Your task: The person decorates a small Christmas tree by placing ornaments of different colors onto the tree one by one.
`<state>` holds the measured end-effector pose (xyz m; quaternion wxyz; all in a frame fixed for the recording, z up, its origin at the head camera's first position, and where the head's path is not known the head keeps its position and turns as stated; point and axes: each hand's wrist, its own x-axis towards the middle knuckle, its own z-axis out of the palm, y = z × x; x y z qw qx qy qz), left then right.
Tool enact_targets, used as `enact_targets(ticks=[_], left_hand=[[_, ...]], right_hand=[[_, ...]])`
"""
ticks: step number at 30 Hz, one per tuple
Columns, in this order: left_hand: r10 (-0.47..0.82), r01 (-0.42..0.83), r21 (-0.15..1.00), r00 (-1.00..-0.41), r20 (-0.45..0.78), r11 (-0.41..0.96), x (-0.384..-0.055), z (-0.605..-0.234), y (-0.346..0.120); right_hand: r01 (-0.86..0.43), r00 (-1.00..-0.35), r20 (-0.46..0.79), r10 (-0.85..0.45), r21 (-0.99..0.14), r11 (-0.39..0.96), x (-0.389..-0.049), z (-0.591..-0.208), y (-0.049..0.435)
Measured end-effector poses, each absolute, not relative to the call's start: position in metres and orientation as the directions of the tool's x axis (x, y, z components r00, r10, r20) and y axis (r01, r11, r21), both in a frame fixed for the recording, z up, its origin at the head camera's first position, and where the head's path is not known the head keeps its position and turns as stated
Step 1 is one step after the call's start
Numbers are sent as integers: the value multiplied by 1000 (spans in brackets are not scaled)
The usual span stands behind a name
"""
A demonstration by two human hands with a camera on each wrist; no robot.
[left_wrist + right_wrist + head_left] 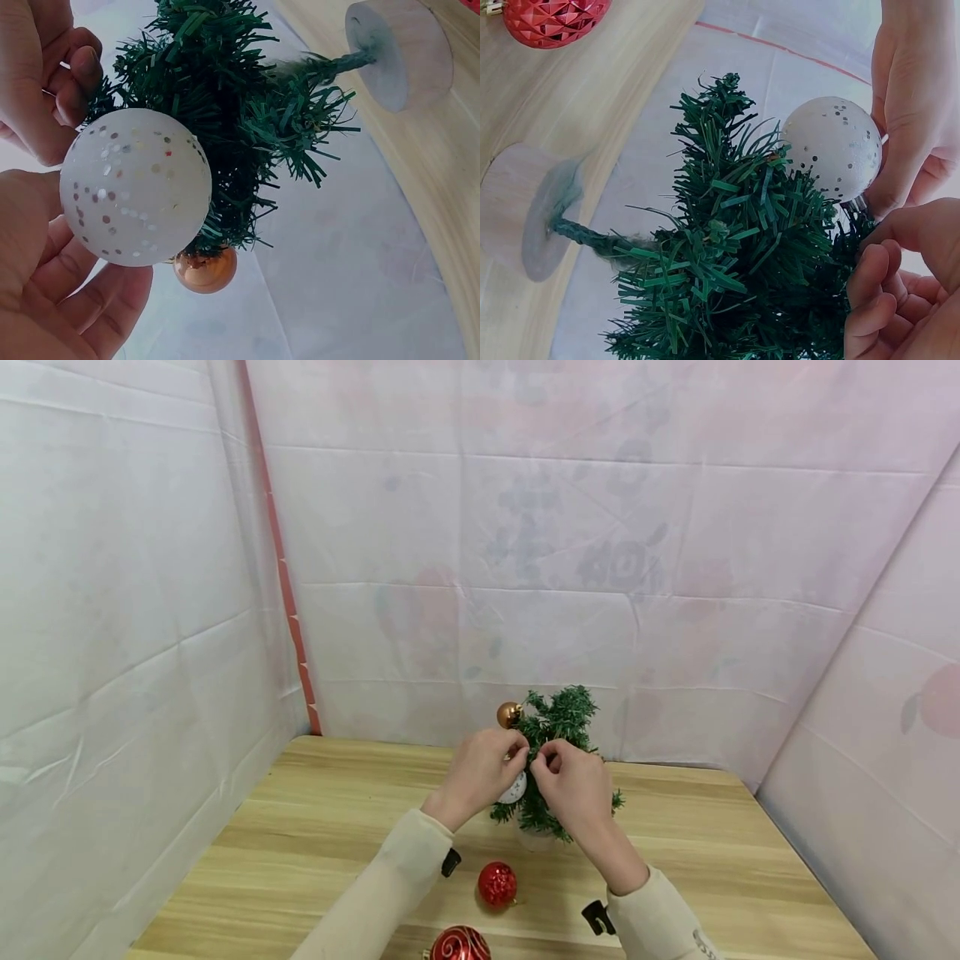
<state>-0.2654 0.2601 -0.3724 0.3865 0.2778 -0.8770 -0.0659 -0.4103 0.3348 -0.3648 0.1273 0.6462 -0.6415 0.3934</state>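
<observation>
A small green artificial Christmas tree [567,714] stands upright on a round pale base [424,64]. Among its left-hand branches is a white bauble [135,187] dotted with silvery specks. My left hand [480,768] pinches at the cap end of this bauble, its other fingers curled behind the ball. Right beside it, my right hand [581,789] pinches a branch tip with thumb and forefinger, close to the bauble's cap in the right wrist view. The fingertips of both hands nearly meet. A shiny copper bauble [509,715] hangs higher up on the tree's left side.
On the wooden table [322,827], a faceted red bauble [497,885] lies in front of the tree, between my forearms. Nearer the front edge is a larger red bauble [459,945] with swirls. Pale cloth walls [555,527] enclose the back and sides.
</observation>
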Motion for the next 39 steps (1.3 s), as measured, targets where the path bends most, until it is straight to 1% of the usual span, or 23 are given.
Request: enact_targets(ticks=[5,13,18,26,33,39], left_hand=[[-539,-415,353,-542,644,839,-265,-373,260],[-544,-390,384,-515,663,837,-264,-381,261],[-537,-401,367,-498,682,839,-263,-386,261],[-529,-435,336,-472,705,836,-262,-391,261],[-539,-422,367,-428,726,829,-257,-391,260],[-545,-412,383,-418,727,827,-252,-391,261]], right_hand=[[-930,-121,665,-737,-336,-151,-411,-364,337],[-924,-119,646,-754,-350,-154,-412,-362,339],[-924,-112,652,-750,-346,-163,-412,-363,338],[-917,-123,634,-764,-368,-158,-410,-367,337],[-912,-79,690,-720,-342,-227,-413,-367,338],[-892,-70,719,-692,-356,-279,-417,-367,340]])
